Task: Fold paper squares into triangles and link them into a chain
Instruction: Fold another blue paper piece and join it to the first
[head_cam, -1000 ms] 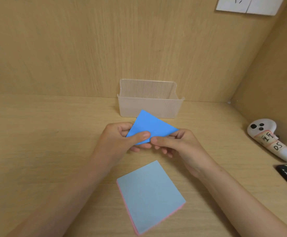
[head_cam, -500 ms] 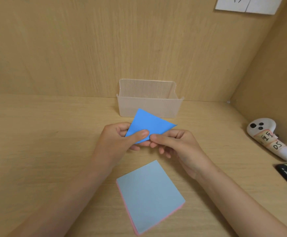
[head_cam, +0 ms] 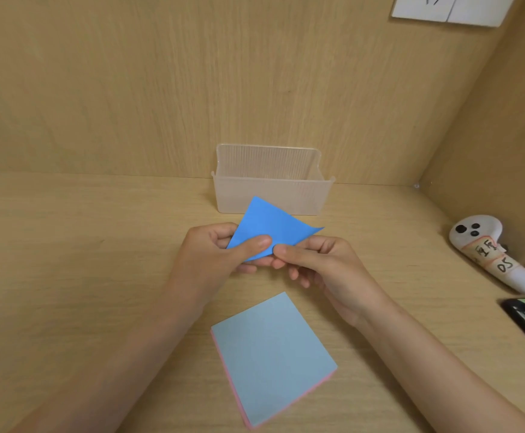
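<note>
Blue paper square (head_cam: 269,230) sits pinched between your left hand (head_cam: 214,257) and right hand (head_cam: 320,267), above the paper stack (head_cam: 273,357) on the desk (head_cam: 67,245).

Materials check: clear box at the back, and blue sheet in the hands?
The clear box looks like translucent plastic, frosted and finely ribbed; its far side shows through dimly. The blue sheet looks like thin matte paper: its right corner curls and it shows no glare.

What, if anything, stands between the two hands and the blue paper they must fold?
Nothing visible does. The left hand and the right hand both pinch the blue paper at its lower edge; the paper stack lies apart, nearer the person.
</note>
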Demonstrator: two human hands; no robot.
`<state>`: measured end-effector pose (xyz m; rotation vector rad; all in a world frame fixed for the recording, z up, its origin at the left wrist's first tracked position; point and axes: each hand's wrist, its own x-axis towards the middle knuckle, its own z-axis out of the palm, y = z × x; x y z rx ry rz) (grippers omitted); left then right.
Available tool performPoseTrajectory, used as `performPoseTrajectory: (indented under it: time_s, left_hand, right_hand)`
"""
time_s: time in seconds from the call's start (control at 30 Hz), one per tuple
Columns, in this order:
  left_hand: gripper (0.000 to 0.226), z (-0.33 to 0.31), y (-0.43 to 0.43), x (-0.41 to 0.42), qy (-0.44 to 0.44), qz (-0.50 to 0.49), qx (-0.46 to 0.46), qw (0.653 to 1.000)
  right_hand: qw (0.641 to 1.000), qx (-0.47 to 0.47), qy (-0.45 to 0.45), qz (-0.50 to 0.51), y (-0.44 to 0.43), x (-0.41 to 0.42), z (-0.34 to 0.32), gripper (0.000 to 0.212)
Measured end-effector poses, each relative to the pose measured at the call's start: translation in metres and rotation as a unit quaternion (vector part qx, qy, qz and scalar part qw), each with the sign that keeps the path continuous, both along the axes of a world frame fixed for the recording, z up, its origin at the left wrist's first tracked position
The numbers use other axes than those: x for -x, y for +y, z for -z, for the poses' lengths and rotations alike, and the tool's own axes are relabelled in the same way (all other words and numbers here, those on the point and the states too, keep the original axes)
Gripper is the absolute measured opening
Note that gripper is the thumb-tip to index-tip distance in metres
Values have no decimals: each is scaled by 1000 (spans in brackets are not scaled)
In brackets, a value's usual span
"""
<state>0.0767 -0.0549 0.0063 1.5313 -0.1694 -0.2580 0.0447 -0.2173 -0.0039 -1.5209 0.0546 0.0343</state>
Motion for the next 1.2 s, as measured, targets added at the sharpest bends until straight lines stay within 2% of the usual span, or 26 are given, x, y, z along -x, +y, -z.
performPoseTrajectory:
  time_s: [0.33, 0.53, 1.0, 1.2]
  left_hand:
    - [15, -1, 0, 1, -7, -2, 6, 1000]
    - [21, -3, 4, 0, -18, 34, -31, 999]
    - [18, -5, 0, 2, 37, 25, 13, 999]
    - [18, -4, 3, -1, 37, 1, 3, 999]
  right_hand:
    - [1000, -13, -1, -8, 0, 0, -1, 18]
    - [1000, -7, -1, -5, -1, 0, -1, 19]
    - [999, -45, 21, -17, -5, -5, -3, 13]
    - [997, -64, 25, 33, -18, -10, -5, 10]
